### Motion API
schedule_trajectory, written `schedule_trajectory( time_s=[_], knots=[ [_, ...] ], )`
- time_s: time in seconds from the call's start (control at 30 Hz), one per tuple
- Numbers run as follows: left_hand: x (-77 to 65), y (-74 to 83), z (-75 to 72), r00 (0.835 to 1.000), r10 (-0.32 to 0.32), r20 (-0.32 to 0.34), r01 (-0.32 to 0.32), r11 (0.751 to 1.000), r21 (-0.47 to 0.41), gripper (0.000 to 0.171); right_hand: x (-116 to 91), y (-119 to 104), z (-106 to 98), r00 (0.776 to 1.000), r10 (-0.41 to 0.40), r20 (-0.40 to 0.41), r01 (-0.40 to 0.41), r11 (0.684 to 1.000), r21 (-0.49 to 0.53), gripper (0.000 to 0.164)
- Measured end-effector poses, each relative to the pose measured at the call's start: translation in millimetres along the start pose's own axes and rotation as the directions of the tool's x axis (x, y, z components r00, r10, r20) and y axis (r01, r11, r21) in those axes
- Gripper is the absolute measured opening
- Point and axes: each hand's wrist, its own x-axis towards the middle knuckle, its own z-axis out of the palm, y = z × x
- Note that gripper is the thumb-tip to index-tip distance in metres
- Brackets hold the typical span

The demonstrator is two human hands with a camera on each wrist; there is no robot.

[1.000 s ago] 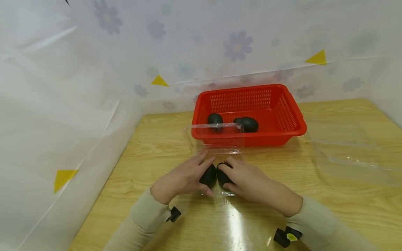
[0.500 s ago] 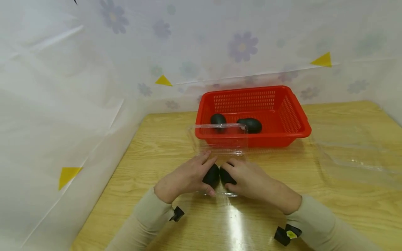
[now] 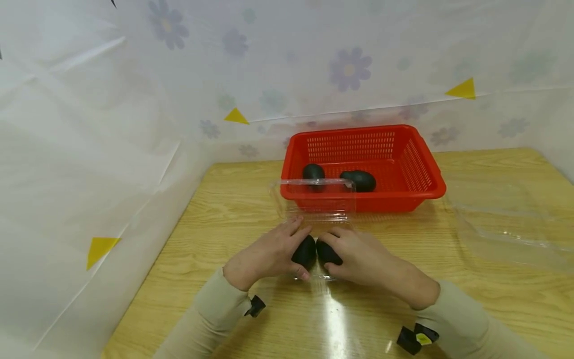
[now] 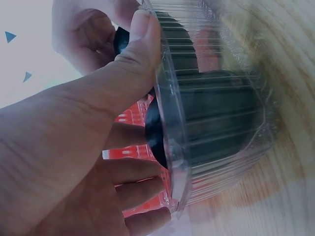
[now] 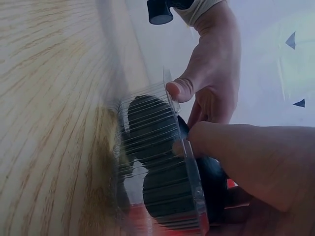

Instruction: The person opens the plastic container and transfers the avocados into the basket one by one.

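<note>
Two dark green avocados sit side by side in an open clear plastic clamshell box point(image 3: 329, 216). My left hand point(image 3: 275, 249) spans the box's left end, its thumb on the near rim and its fingers toward the far rim, around the left avocado point(image 3: 305, 253). The right avocado point(image 3: 329, 253) is gripped by my right hand point(image 3: 360, 257), with curled fingers over its top and the thumb at its near side. Through the ribbed wall in the left wrist view, an avocado point(image 4: 216, 118) shows low in the box. The raised lid leans toward the basket.
Behind the box stands a red basket point(image 3: 372, 202) with two more avocados point(image 3: 313, 172) inside. More clear plastic packaging point(image 3: 506, 224) lies on the wooden table point(image 3: 224, 199) at the right. White flowered sheeting point(image 3: 287, 65) encloses the back and sides.
The head view has shifted slightly, so everything sits a little farther right in the picture. Both hands keep nearly the same place at the box and avocados.
</note>
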Motion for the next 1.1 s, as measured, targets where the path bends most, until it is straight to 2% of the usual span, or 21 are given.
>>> schedule_trajectory(
  time_s=[0.17, 0.43, 1.1],
  knots=[
    [0.5, 1.2, -0.7, 1.000, -0.001, 0.013, 0.001, 1.000, -0.002, 0.101, -3.3, 0.4, -2.9, 1.000, -0.005, -0.029, 0.006, 1.000, 0.022, 0.053],
    [-1.0, -0.5, 2.6, 0.998, 0.048, -0.030, -0.047, 0.999, 0.011, 0.100, -7.1, 1.5, -7.8, 0.999, 0.011, -0.051, -0.008, 0.998, 0.064, 0.051],
    [0.2, 3.6, -1.6, 0.999, -0.017, 0.030, 0.018, 1.000, -0.020, 0.099, -15.4, 10.2, -25.9, 0.996, 0.047, -0.076, -0.036, 0.990, 0.137, 0.051]
  ],
)
